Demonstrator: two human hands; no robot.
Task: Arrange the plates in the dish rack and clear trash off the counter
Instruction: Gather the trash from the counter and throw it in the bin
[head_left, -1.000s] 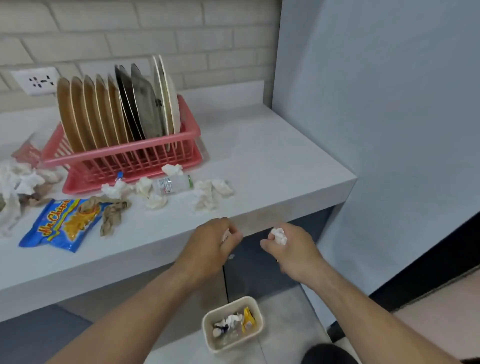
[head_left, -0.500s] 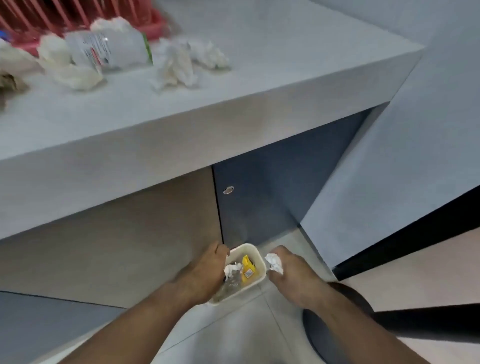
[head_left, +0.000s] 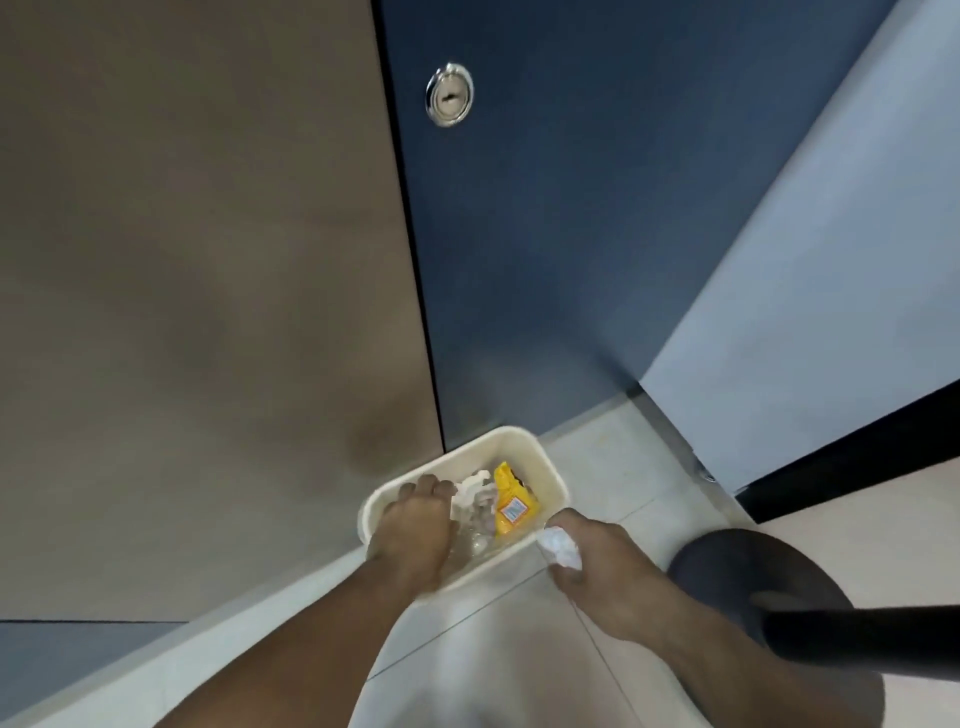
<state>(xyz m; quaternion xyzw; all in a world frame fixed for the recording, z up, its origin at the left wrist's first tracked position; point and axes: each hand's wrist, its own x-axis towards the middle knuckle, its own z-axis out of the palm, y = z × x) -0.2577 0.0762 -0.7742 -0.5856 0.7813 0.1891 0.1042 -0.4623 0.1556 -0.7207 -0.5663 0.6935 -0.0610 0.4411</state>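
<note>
A cream trash bin (head_left: 545, 462) stands on the tiled floor against the cabinet. Inside it lie a yellow packet (head_left: 511, 501), a white tissue (head_left: 470, 488) and some clear plastic (head_left: 475, 535). My left hand (head_left: 413, 525) reaches down into the bin's left side, fingers curled beside the white tissue; whether they grip it is hidden. My right hand (head_left: 602, 566) sits at the bin's right rim, closed on a crumpled white tissue ball (head_left: 560, 548). The counter, plates and dish rack are out of view.
Behind the bin rise a brown cabinet door (head_left: 208, 312) and a dark blue door (head_left: 545, 234) with a round metal lock (head_left: 449, 94). A pale wall panel (head_left: 805, 260) stands to the right. A black round stool base (head_left: 753, 571) rests on the floor by my right hand.
The view has dropped from the counter to the floor. Both hands came down with their tissues to the bin; the left hand now reaches inside it.
</note>
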